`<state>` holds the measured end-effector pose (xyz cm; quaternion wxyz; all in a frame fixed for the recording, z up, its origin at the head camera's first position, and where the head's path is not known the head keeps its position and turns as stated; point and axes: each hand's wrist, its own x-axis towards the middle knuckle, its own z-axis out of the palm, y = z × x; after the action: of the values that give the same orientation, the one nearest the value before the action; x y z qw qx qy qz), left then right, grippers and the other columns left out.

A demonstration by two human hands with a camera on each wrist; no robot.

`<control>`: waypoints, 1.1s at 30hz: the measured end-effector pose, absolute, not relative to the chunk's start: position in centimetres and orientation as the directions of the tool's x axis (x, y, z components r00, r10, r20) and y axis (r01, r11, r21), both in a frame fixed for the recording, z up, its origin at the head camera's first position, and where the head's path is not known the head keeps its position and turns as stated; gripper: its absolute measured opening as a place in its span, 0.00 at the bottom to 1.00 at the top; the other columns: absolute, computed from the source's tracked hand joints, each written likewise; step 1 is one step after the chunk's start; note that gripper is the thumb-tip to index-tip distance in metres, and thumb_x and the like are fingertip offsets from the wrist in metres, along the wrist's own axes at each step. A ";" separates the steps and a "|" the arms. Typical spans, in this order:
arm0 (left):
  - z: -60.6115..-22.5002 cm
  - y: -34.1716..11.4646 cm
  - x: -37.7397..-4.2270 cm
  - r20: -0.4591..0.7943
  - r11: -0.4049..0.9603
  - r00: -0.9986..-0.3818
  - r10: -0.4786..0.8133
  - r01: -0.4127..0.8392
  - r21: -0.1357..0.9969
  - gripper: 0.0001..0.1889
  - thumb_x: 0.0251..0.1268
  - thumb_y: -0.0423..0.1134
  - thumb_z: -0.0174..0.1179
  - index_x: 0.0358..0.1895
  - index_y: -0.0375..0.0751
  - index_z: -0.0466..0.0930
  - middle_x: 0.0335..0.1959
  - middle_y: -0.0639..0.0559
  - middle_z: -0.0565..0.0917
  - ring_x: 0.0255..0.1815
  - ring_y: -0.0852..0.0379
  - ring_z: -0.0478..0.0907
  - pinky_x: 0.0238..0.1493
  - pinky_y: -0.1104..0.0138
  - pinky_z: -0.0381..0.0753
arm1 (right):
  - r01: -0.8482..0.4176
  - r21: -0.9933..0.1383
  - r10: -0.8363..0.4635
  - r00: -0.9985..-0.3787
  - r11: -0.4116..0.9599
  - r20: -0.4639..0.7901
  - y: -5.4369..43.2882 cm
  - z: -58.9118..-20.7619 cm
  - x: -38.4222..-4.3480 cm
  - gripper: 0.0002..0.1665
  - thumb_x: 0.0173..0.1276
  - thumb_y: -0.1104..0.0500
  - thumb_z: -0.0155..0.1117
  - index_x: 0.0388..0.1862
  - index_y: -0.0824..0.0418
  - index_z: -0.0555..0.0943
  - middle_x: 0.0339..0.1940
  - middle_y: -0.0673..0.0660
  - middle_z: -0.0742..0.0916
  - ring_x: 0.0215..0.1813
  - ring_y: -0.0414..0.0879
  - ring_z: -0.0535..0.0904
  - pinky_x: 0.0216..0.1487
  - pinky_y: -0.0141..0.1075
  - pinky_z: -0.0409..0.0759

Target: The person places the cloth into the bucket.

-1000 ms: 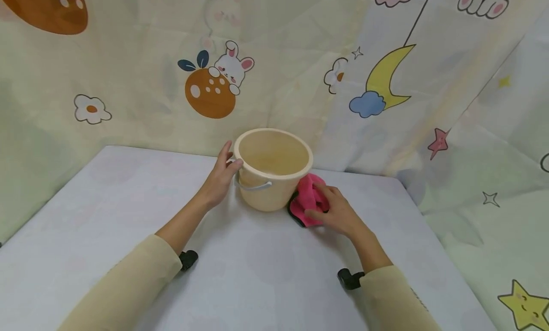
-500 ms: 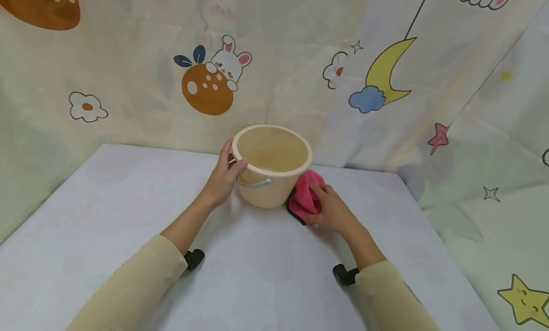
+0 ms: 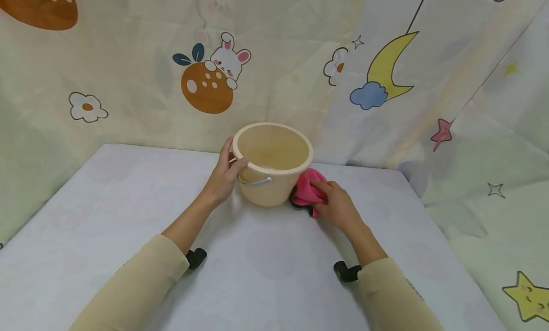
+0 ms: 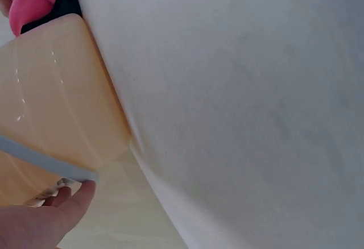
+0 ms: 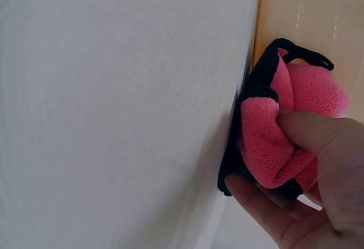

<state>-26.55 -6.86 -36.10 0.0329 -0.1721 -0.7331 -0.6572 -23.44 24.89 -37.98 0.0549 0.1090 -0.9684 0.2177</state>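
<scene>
A cream plastic bucket stands near the back edge of the table, its mouth facing up. Its pale grey handle hangs down along the front left side. My left hand grips the bucket's left side, thumb at the rim; the other fingers are partly hidden behind it. In the left wrist view, the left hand lies right by the end of the handle. Against the bucket's lower right side is a crumpled pink cloth with black edging. My right hand pinches it between thumb and fingers.
The white table reaches back to a hanging fabric backdrop printed with rabbits, flowers and a moon. Another fabric side rises along the right edge. A black wrist mount shows at each sleeve.
My left thumb has come onto the bucket's rim. The right fingers have closed on the cloth and gathered it into a tighter bunch. The bucket stays almost in place.
</scene>
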 end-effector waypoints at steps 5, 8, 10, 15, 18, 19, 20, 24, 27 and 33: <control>-36.1 -6.8 -26.6 0.269 0.061 -0.942 0.201 0.286 0.956 0.41 0.78 0.47 0.47 0.85 0.50 0.34 0.80 0.34 0.56 0.79 0.40 0.60 0.77 0.48 0.61 | -0.232 -0.462 -0.161 -0.969 0.856 0.189 25.1 -37.8 -23.3 0.34 0.65 0.65 0.70 0.71 0.59 0.77 0.56 0.67 0.83 0.53 0.60 0.79 0.53 0.53 0.81; -36.1 -6.7 -26.5 0.263 0.041 -0.945 0.194 0.276 0.960 0.41 0.78 0.46 0.47 0.85 0.50 0.34 0.80 0.35 0.56 0.80 0.40 0.60 0.77 0.48 0.61 | -0.225 -0.495 -0.139 -0.969 0.839 0.205 25.2 -37.6 -23.2 0.33 0.66 0.65 0.70 0.71 0.60 0.77 0.55 0.67 0.84 0.53 0.60 0.79 0.55 0.53 0.81; -36.0 -6.7 -26.5 0.260 0.033 -0.947 0.191 0.270 0.962 0.41 0.78 0.46 0.47 0.85 0.51 0.34 0.80 0.35 0.57 0.79 0.40 0.60 0.77 0.48 0.61 | -0.224 -0.513 -0.126 -0.967 0.828 0.219 25.3 -37.4 -23.2 0.32 0.66 0.65 0.70 0.70 0.61 0.78 0.55 0.68 0.84 0.54 0.61 0.79 0.56 0.55 0.80; -36.0 -6.7 -26.6 0.245 0.034 -0.951 0.189 0.256 0.966 0.41 0.77 0.47 0.48 0.85 0.52 0.35 0.80 0.35 0.57 0.79 0.40 0.60 0.78 0.48 0.60 | -0.225 -0.553 -0.093 -0.962 0.802 0.257 25.7 -37.2 -23.1 0.31 0.66 0.64 0.70 0.68 0.63 0.78 0.60 0.69 0.84 0.57 0.63 0.79 0.59 0.56 0.78; -36.1 -6.7 -26.7 0.233 0.035 -0.954 0.189 0.244 0.969 0.42 0.77 0.47 0.48 0.85 0.51 0.35 0.80 0.34 0.57 0.80 0.40 0.60 0.78 0.48 0.60 | -0.206 -0.569 -0.070 -0.965 0.796 0.252 26.0 -37.1 -23.0 0.31 0.66 0.63 0.70 0.68 0.64 0.78 0.61 0.69 0.83 0.57 0.63 0.79 0.58 0.55 0.79; -36.0 -6.7 -26.7 0.230 0.035 -0.955 0.189 0.241 0.970 0.42 0.77 0.47 0.48 0.85 0.51 0.35 0.80 0.34 0.57 0.80 0.40 0.60 0.78 0.48 0.59 | -0.203 -0.570 -0.066 -0.965 0.796 0.253 26.0 -37.0 -23.0 0.30 0.67 0.63 0.70 0.68 0.64 0.78 0.60 0.69 0.83 0.56 0.62 0.79 0.56 0.53 0.80; -36.0 -6.7 -26.6 0.228 0.035 -0.955 0.189 0.238 0.971 0.42 0.77 0.47 0.48 0.85 0.51 0.35 0.80 0.34 0.57 0.80 0.39 0.60 0.78 0.48 0.59 | -0.199 -0.572 -0.060 -0.966 0.796 0.252 26.1 -36.9 -23.0 0.30 0.67 0.63 0.70 0.68 0.64 0.78 0.60 0.69 0.84 0.54 0.62 0.79 0.53 0.52 0.80; -35.9 -6.8 -26.5 0.205 0.031 -0.958 0.199 0.215 0.976 0.42 0.76 0.49 0.48 0.85 0.55 0.34 0.80 0.37 0.57 0.80 0.41 0.60 0.74 0.44 0.64 | -0.191 -0.583 -0.042 -0.965 0.790 0.259 26.4 -36.4 -22.9 0.28 0.68 0.61 0.70 0.67 0.62 0.79 0.55 0.67 0.85 0.49 0.59 0.79 0.45 0.45 0.80; -35.9 -6.8 -26.4 0.179 0.039 -0.961 0.211 0.192 0.981 0.42 0.77 0.50 0.48 0.85 0.59 0.33 0.80 0.40 0.57 0.79 0.42 0.61 0.67 0.42 0.70 | -0.189 -0.591 -0.029 -0.962 0.784 0.270 26.8 -36.1 -22.6 0.27 0.68 0.61 0.70 0.66 0.62 0.79 0.53 0.67 0.86 0.49 0.59 0.81 0.42 0.42 0.81; -35.8 -6.9 -26.3 0.159 0.047 -0.965 0.210 0.172 0.984 0.41 0.77 0.52 0.47 0.85 0.62 0.34 0.80 0.42 0.58 0.78 0.43 0.61 0.61 0.41 0.73 | -0.196 -0.591 -0.003 -0.950 0.783 0.312 27.7 -35.3 -22.1 0.26 0.69 0.60 0.70 0.66 0.61 0.79 0.52 0.68 0.86 0.49 0.60 0.82 0.38 0.38 0.80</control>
<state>-26.27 -6.94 -35.82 -0.0141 -0.1320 -0.7235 -0.6774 -22.08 27.69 -35.34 0.1484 0.0536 -0.9323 0.3253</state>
